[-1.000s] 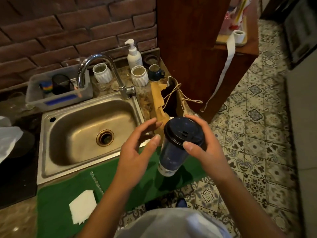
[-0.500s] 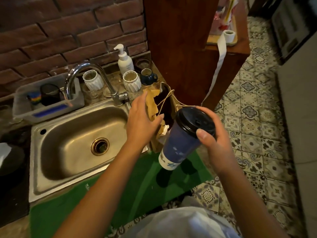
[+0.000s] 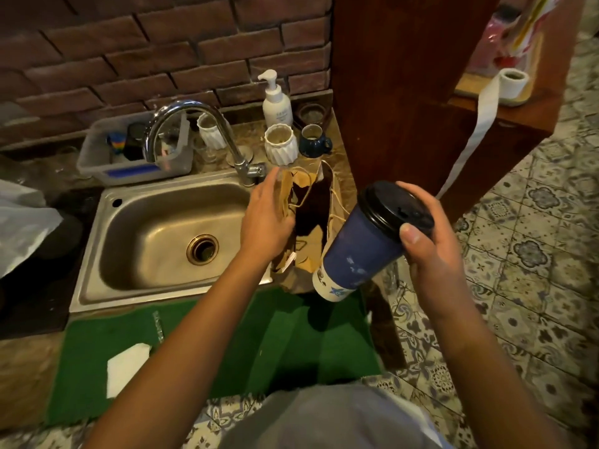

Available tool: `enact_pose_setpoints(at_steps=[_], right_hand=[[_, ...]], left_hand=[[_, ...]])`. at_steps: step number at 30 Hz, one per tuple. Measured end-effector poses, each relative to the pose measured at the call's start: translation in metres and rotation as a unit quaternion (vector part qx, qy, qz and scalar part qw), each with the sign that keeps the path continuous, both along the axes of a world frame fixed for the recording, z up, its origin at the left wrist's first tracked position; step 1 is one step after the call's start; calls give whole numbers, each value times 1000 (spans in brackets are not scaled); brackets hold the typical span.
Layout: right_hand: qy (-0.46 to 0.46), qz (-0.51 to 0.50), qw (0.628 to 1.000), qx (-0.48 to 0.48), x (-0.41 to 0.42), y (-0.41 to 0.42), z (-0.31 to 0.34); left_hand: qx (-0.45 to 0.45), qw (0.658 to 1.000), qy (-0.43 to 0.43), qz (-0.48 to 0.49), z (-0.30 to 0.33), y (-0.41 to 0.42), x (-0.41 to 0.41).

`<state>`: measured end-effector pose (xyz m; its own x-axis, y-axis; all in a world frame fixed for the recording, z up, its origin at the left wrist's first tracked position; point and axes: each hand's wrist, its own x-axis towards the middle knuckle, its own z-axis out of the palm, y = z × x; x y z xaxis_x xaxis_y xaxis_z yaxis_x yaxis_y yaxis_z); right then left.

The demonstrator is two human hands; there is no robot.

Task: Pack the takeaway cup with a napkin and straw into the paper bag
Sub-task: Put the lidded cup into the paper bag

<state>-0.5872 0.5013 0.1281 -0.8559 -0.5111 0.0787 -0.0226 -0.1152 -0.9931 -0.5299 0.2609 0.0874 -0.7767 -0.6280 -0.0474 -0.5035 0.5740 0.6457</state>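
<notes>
Cup: the takeaway cup (image 3: 363,251) was held in the air at centre right of the frame, tilted, black lid (image 3: 393,205) up and right, white base down and left, just in front of the paper bag (image 3: 311,218).
Right hand: the right hand (image 3: 431,251) was closed around the cup's upper wall and lid rim, thumb on the lid edge.
Left hand: the left hand (image 3: 265,222) was pressed on the bag's left lip, fingers spread; whether it pinched the paper, cannot tell.
Bag: it stood at centre frame between sink (image 3: 155,231) and wooden post, mouth open and dark, string handles loose.
Napkin: the napkin (image 3: 124,371) lay on the green mat (image 3: 275,345), lower left.
Straw: a thin wrapped strip near the mat's upper left, probably the straw; unclear.
Handling (judged): cup wall stiff but crushable; lid may pop under squeeze, so grip below the rim and lower base first. Bag thin, floppy; needs the mouth held open.
</notes>
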Motion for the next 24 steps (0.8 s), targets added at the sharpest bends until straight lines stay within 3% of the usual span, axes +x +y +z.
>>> enact_pose_setpoints(at_steps=[4,11,18,24], right_hand=[[-22,5,999,-26,-11,3,0],[-13,-24,997,-67,-18,6,8],[42,37,998,-11,-5,-14,12],[66,84,994,39,-4,-22,5]], left_hand=[[74,995,36,52,1,5,7],[90,992,31,77,5,20,27],[129,988,41,80,-5,43,42],[217,967,73,109,-16,44,52]])
